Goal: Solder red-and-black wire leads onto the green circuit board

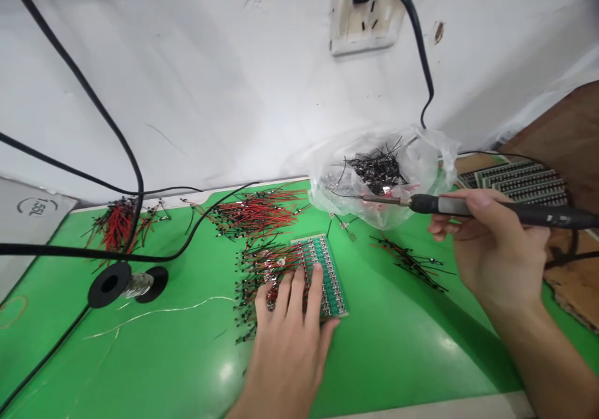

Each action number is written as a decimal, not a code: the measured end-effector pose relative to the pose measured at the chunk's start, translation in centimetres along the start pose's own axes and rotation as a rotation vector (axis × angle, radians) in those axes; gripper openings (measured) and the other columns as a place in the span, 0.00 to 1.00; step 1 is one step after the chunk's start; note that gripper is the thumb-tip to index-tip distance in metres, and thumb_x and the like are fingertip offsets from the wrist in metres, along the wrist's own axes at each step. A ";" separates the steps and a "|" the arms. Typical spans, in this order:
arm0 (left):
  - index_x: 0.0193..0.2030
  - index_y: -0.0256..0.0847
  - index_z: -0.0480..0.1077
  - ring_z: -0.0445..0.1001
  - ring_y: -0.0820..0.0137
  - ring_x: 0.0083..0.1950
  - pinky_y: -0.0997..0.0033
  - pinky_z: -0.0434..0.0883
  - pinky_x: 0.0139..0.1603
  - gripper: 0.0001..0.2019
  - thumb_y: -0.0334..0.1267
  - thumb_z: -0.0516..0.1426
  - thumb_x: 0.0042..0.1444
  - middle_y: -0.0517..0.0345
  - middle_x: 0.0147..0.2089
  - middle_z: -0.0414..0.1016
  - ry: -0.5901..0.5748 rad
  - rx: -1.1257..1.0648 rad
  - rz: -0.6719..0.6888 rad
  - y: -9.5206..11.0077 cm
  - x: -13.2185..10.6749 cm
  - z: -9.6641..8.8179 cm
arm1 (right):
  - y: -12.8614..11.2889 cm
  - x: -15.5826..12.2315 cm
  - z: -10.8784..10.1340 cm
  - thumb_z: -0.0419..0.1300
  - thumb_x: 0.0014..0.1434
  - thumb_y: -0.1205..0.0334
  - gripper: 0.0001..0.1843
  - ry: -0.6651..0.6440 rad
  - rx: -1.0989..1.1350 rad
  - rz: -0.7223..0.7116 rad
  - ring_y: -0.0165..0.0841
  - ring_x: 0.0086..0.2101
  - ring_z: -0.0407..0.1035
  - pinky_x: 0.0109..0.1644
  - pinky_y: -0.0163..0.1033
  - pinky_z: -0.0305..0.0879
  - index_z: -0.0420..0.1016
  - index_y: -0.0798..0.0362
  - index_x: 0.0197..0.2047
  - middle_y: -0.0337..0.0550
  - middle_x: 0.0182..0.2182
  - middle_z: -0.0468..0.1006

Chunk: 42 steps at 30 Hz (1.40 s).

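My left hand (pixel 292 331) lies flat, fingers stretched out, over a green circuit board (pixel 334 281) and the red and black wires (pixel 262 260) along its left part. Rows of small metal pads run across the board's bare right side. In my right hand (pixel 500 250) is a black soldering iron (pixel 449 205), gripped like a pen. Its thin metal tip points left, in front of a clear plastic bag (pixel 425 163) holding many black-wired pieces (pixel 374 169). The iron is raised off the board.
A spool of solder wire (pixel 138 285) lies at left, its strand trailing toward the board. Wire bundles (pixel 255 213) sit behind, with a smaller bundle (pixel 414 261) at right. Stacked boards (pixel 524 182) rest far right. Black cables (pixel 93 253) cross the left; a wall socket (pixel 365 25) is above.
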<state>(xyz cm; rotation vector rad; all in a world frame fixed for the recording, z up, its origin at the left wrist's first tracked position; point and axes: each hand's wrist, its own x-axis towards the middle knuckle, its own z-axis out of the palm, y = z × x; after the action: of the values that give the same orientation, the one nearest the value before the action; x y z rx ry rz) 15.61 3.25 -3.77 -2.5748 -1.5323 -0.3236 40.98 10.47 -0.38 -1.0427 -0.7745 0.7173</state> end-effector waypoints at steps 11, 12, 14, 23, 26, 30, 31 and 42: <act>0.45 0.40 0.77 0.76 0.67 0.39 0.63 0.73 0.43 0.09 0.34 0.54 0.65 0.54 0.41 0.80 -0.240 -0.389 0.048 -6.7 13.0 -0.7 | 0.1 0.2 0.1 0.65 0.47 0.65 0.04 0.169 0.133 0.011 0.29 0.16 0.70 0.14 0.35 0.62 0.80 0.55 0.23 0.38 0.21 0.78; 0.45 0.39 0.77 0.77 0.66 0.39 0.62 0.73 0.44 0.09 0.34 0.55 0.64 0.53 0.41 0.80 -0.231 -0.392 0.029 -6.7 14.0 -0.1 | 0.1 0.4 0.1 0.65 0.46 0.64 0.04 0.197 0.145 0.013 0.29 0.16 0.69 0.13 0.34 0.61 0.79 0.55 0.23 0.37 0.20 0.77; 0.44 0.40 0.78 0.77 0.66 0.40 0.62 0.73 0.45 0.08 0.36 0.58 0.63 0.54 0.40 0.81 -0.236 -0.412 0.030 -6.3 15.3 1.1 | -0.1 0.8 -0.1 0.65 0.45 0.64 0.04 0.241 0.167 0.003 0.28 0.15 0.68 0.13 0.33 0.60 0.79 0.56 0.22 0.37 0.18 0.76; 0.45 0.35 0.74 0.77 0.69 0.44 0.61 0.76 0.49 0.10 0.41 0.60 0.65 0.56 0.43 0.78 -0.194 -0.460 0.030 -4.9 16.8 4.3 | 0.2 1.4 -0.4 0.66 0.44 0.65 0.03 0.262 0.170 -0.006 0.27 0.16 0.69 0.13 0.33 0.62 0.77 0.56 0.23 0.36 0.20 0.78; 0.44 0.37 0.77 0.76 0.70 0.40 0.64 0.74 0.46 0.07 0.38 0.60 0.65 0.56 0.43 0.79 -0.143 -0.478 0.029 -5.5 16.8 4.1 | 0.6 1.3 -0.2 0.66 0.44 0.63 0.05 0.237 0.150 0.007 0.28 0.15 0.68 0.13 0.33 0.61 0.77 0.56 0.22 0.36 0.18 0.77; 0.42 0.42 0.80 0.74 0.70 0.36 0.66 0.69 0.41 0.06 0.38 0.61 0.63 0.56 0.42 0.80 -0.086 -0.449 -0.008 -7.4 15.5 1.3 | 0.7 1.2 -0.3 0.64 0.41 0.64 0.03 0.229 0.140 0.030 0.28 0.14 0.67 0.11 0.33 0.59 0.76 0.55 0.21 0.35 0.18 0.78; 0.41 0.42 0.80 0.73 0.70 0.35 0.66 0.68 0.40 0.06 0.39 0.61 0.63 0.56 0.40 0.80 -0.081 -0.436 -0.022 -8.2 14.8 0.3 | 0.7 1.2 -0.3 0.64 0.40 0.64 0.03 0.238 0.125 0.034 0.28 0.13 0.67 0.11 0.34 0.58 0.76 0.55 0.21 0.35 0.18 0.78; 0.48 0.45 0.65 0.76 0.67 0.49 0.69 0.71 0.48 0.11 0.47 0.49 0.71 0.55 0.49 0.76 -0.163 -0.572 -0.347 -14.2 -2.1 -4.0 | 0.7 0.2 0.3 0.64 0.36 0.63 0.04 0.167 -0.043 0.188 0.30 0.13 0.64 0.11 0.35 0.56 0.79 0.53 0.19 0.37 0.12 0.73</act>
<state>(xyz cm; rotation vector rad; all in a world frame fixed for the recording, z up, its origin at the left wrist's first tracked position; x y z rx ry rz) 1.67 7.37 -0.38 -2.7690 -2.2286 -0.6932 40.75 10.96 -0.95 -1.2090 -0.5548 0.7655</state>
